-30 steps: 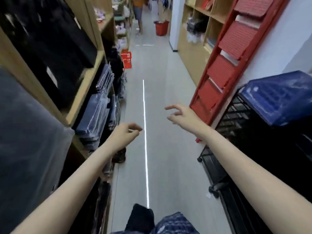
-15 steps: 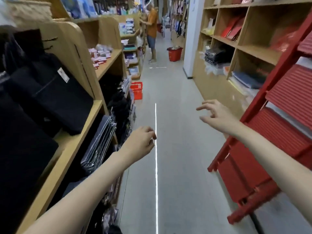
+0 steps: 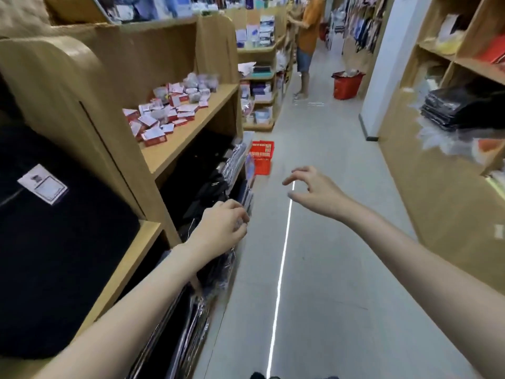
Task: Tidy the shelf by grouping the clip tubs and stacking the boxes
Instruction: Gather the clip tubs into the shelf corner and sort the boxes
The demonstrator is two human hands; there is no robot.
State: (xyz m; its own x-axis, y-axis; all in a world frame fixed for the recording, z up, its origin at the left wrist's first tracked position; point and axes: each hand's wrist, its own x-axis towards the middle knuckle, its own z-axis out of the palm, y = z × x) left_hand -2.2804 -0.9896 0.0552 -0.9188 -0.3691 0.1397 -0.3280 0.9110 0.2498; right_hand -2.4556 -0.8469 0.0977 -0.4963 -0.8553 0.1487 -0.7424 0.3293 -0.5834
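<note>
Small red-and-white boxes (image 3: 153,132) lie scattered in a heap on a wooden shelf board (image 3: 196,127) at the left of the aisle. Clear clip tubs (image 3: 198,83) sit mixed among them at the far end of that board. My left hand (image 3: 221,228) hangs in front of the lower shelf with loosely curled fingers and holds nothing, well short of the boxes. Over the aisle floor, my right hand (image 3: 314,192) has its fingers spread and bent, also with nothing in it.
Black folded goods (image 3: 54,242) fill the near left shelves. A red basket (image 3: 261,157) stands on the floor by the shelf end. A person in an orange shirt (image 3: 307,36) and a red tub (image 3: 347,84) are far down the aisle. Wooden shelves (image 3: 451,110) line the right.
The view has lifted and moved forward along the aisle; the red ladder and black cart have left it, and the shelf with boxes now shows. Both hands stay raised in front, holding nothing.
</note>
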